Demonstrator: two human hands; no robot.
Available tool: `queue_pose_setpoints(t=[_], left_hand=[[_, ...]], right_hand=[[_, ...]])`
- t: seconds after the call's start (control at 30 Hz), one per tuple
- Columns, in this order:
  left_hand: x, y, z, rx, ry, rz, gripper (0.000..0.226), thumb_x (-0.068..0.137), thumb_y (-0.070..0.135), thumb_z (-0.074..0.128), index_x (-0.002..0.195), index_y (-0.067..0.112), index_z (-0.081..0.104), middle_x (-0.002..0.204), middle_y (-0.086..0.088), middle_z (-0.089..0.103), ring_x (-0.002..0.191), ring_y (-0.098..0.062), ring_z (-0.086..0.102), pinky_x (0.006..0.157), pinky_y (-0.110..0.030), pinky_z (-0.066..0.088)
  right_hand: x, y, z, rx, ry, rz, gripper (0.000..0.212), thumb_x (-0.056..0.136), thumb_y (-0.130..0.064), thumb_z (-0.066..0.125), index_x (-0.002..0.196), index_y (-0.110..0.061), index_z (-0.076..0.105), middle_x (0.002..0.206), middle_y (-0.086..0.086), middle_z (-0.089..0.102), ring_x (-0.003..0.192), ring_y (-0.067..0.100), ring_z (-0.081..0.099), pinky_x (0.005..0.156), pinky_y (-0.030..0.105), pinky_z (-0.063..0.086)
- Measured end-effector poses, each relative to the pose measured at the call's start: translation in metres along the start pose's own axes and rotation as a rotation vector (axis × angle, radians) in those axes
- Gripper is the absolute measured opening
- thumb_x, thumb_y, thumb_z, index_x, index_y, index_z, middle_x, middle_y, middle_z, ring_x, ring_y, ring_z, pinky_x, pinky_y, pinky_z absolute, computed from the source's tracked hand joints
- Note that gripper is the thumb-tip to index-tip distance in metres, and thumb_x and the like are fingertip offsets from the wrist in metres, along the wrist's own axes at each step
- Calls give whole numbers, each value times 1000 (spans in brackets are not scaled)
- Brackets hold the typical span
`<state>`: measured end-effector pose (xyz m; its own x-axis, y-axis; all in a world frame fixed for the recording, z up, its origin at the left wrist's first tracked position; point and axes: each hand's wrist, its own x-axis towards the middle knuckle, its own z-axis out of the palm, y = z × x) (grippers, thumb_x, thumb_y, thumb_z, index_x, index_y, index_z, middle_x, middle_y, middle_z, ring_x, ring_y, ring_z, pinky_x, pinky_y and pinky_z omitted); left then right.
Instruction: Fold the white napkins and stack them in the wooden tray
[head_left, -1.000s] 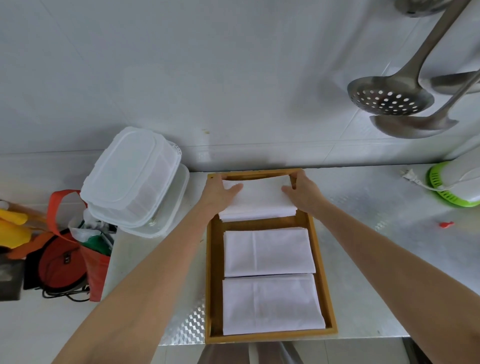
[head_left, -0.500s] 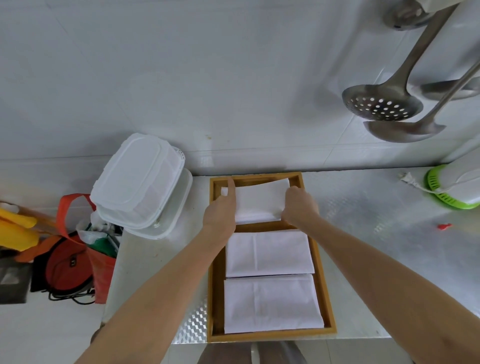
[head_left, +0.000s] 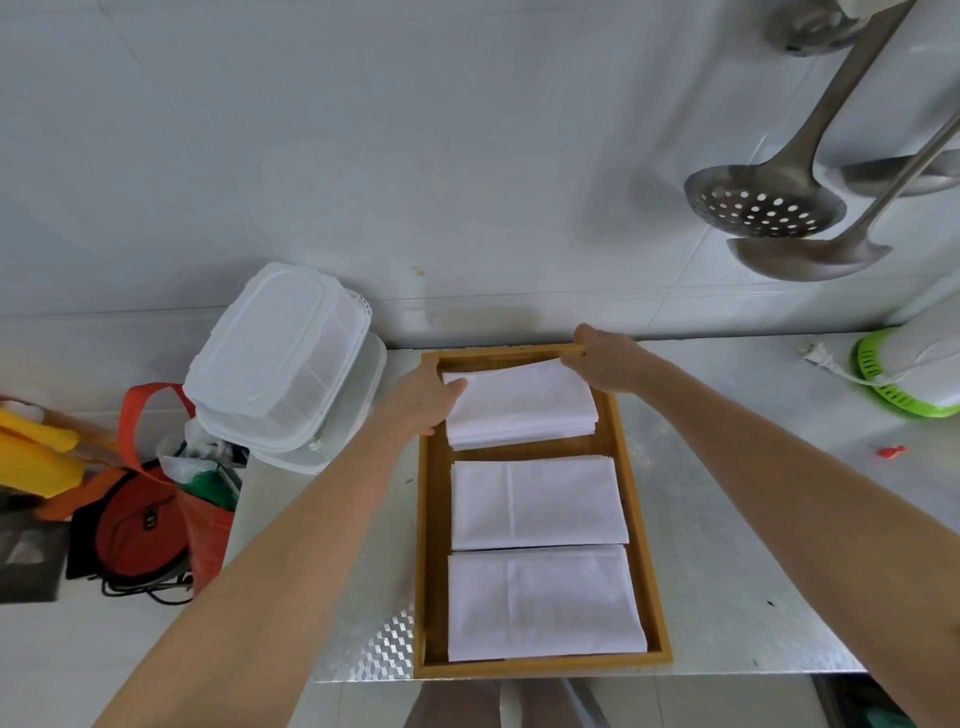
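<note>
Three stacks of folded white napkins fill the wooden tray (head_left: 639, 525) on the tabletop (head_left: 737, 545), near its back edge. The left hand (head_left: 423, 402) and right hand (head_left: 605, 361) both grasp the farthest napkin stack (head_left: 519, 405) by its ends.

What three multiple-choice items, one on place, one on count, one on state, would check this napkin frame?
1. Where does the tray sit?
A. on the metal counter
B. on the floor
C. on the plastic boxes

2. How many napkin piles lie in the tray?
A. one
B. three
C. five

3. What is the left hand doing?
A. hanging idle
B. holding a ladle
C. holding the far napkin pile's left edge

Key: 1 A, the counter shows under and around the tray; 2 B, far pile, middle pile and near pile; 3 C, its thumb lies on top of that pile.
</note>
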<state>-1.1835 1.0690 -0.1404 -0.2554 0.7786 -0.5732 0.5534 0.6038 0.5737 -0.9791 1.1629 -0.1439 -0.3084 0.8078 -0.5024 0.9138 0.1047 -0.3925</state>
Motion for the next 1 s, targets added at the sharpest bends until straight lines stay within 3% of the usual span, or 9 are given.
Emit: queue_pose_setpoints(t=[0.13, 0.23, 0.3, 0.4, 0.53, 0.77, 0.93, 1.0], left_hand=[[0, 3, 16, 154, 38, 20, 55, 102, 29, 39, 151, 17, 16, 146, -11, 39, 119, -29, 53, 78, -30, 52], [-1, 4, 23, 218, 87, 82, 55, 102, 26, 41, 151, 14, 18, 149, -9, 37, 131, -27, 45, 98, -31, 44], [-2, 3, 26, 223, 101, 95, 55, 102, 24, 43, 150, 14, 20, 151, -8, 35, 136, -27, 38, 106, -33, 37], [-3, 1, 29, 213, 87, 109, 54, 102, 21, 42, 151, 14, 20, 152, -8, 33, 139, -25, 34, 110, -32, 31], [-5, 0, 30, 205, 70, 119, 55, 102, 20, 42, 152, 14, 18, 154, -8, 30, 141, -26, 31, 111, -34, 29], [-13, -1, 31, 197, 57, 139, 57, 101, 19, 43, 152, 15, 17, 151, -10, 34, 133, -26, 41, 103, -31, 38], [-18, -3, 32, 198, 51, 153, 58, 100, 19, 44, 152, 14, 17, 143, -12, 44, 110, -20, 57, 85, -25, 44], [-19, -5, 33, 208, 52, 159, 58, 100, 19, 45, 152, 14, 17, 140, -12, 46, 105, -19, 58, 79, -22, 43]], right_hand=[[19, 0, 17, -25, -44, -2, 39, 102, -32, 35, 131, -7, 40, 108, 10, 55, 87, 20, 50, 72, 28, 39], [30, 0, 22, -33, -70, 20, 30, 101, -38, 36, 106, -11, 50, 87, 5, 51, 77, 17, 52, 66, 26, 42], [32, 2, 23, -34, -95, 33, 29, 100, -40, 39, 99, -13, 50, 85, 3, 51, 77, 17, 52, 62, 24, 43], [30, 6, 23, -43, -118, 42, 31, 99, -40, 43, 106, -12, 51, 98, 5, 54, 82, 17, 54, 58, 22, 40], [23, 8, 25, -56, -127, 78, 36, 99, -39, 45, 119, -10, 49, 107, 6, 53, 88, 20, 54, 65, 24, 41], [14, 8, 31, -138, -110, 101, 42, 100, -37, 41, 127, -5, 48, 110, 8, 54, 95, 23, 56, 72, 27, 42], [11, 9, 34, -167, -116, 102, 39, 100, -32, 41, 119, -1, 55, 113, 13, 59, 101, 26, 57, 75, 28, 41], [9, 9, 35, -172, -113, 101, 38, 99, -31, 42, 118, -1, 55, 111, 12, 59, 93, 23, 54, 74, 28, 40]])
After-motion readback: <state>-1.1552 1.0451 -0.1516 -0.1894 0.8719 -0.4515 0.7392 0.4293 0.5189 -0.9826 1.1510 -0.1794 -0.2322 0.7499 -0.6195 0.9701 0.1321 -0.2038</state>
